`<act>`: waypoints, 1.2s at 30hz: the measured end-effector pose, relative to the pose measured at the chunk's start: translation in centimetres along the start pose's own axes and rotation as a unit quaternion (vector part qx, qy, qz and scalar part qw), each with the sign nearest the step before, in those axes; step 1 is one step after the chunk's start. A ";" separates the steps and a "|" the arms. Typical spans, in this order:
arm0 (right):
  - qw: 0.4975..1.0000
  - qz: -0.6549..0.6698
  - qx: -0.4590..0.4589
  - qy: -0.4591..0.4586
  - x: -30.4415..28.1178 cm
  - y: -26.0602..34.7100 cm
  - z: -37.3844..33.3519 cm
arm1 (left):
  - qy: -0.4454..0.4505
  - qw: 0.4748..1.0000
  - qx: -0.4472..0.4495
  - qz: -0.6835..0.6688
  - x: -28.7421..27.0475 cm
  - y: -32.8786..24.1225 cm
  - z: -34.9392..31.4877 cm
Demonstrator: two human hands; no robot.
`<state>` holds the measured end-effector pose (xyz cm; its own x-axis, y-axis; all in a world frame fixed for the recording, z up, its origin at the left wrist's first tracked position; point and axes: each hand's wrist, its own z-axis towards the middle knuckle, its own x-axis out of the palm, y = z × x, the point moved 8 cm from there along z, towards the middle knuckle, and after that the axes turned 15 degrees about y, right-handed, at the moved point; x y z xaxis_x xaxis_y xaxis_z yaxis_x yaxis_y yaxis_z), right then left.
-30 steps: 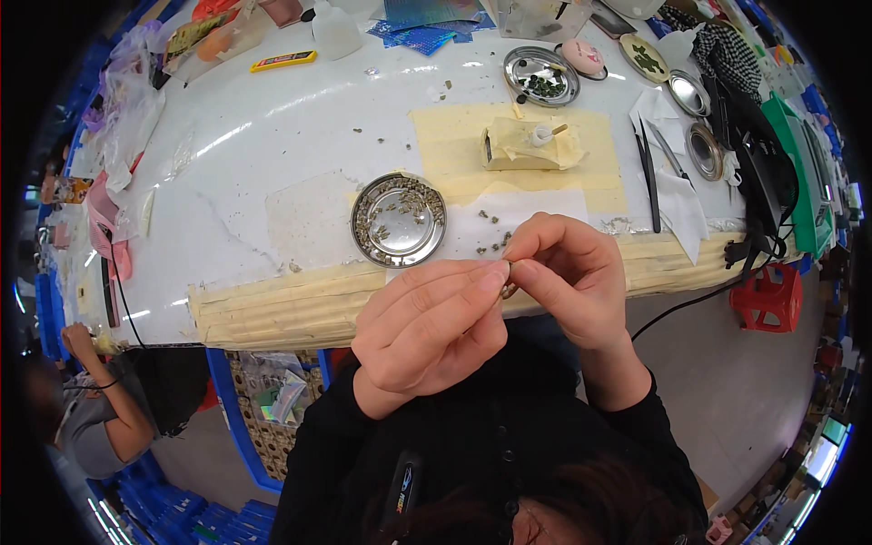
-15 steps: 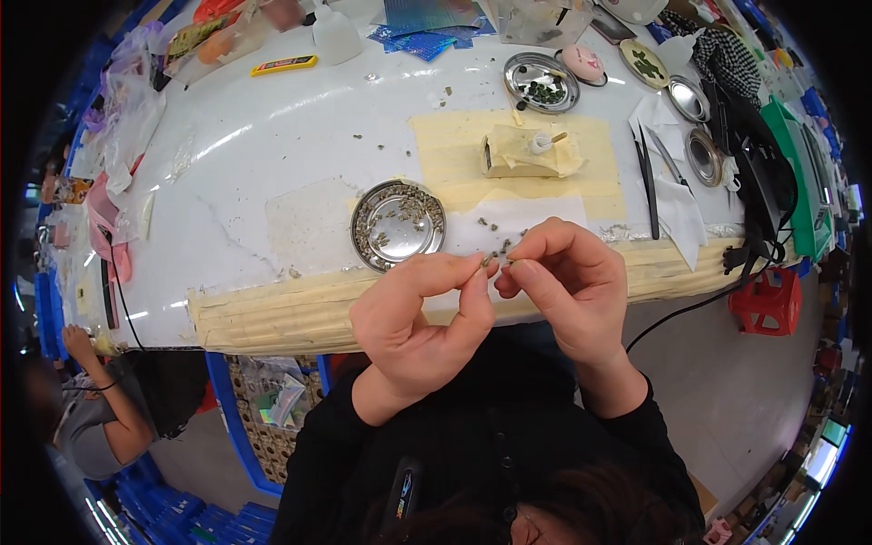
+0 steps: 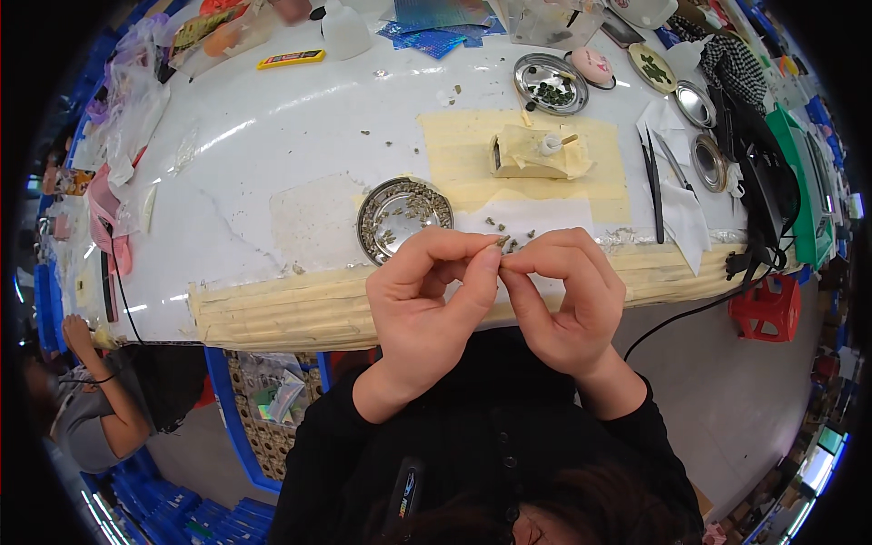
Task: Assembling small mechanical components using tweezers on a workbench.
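Note:
My left hand [image 3: 434, 295] pinches a tiny olive-coloured piece [image 3: 501, 242] between thumb and forefinger, above the table's near edge. Right beside it, my right hand [image 3: 568, 295] is closed in a pinch, its fingertips meeting those of the left; whatever it grips is too small to make out. Several similar small pieces [image 3: 491, 222] lie on a white sheet [image 3: 536, 214] just beyond my fingers. To the left of them stands a round metal dish [image 3: 365, 238] with many more of these pieces scattered inside.
A tape-covered block [image 3: 536, 162] holding a small white pot sits on yellow tape. Black tweezers [image 3: 652, 186] lie at right, near round metal tins [image 3: 708, 163]. Farther back is a metal dish of dark green bits [image 3: 551, 89]. Another person's arm [image 3: 91, 359] shows at far left.
My hands have drawn closer together, so the fingertips now meet at the small piece. The right hand's fingers have curled inward. The whole view has shifted slightly.

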<state>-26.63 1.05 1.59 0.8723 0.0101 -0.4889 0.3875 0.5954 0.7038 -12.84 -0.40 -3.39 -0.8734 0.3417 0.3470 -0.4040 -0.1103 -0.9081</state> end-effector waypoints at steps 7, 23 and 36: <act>1.000 0.005 -0.008 0.016 0.2 0.0 0.2 | 0.004 1.000 -0.003 -0.009 -0.1 0.1 0.0; 0.999 -0.038 -0.028 -0.005 -0.5 0.3 0.4 | 0.024 0.999 -0.014 -0.031 0.2 0.1 0.0; 0.999 0.008 -0.001 0.051 -0.4 -0.6 0.7 | 0.044 0.997 -0.058 -0.022 0.3 0.1 0.1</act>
<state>-26.97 0.15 1.71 0.8436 0.1019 -0.5273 0.3728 0.5956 0.7115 -13.19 -0.35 -3.36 -0.8259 0.4246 0.3709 -0.4033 0.0146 -0.9149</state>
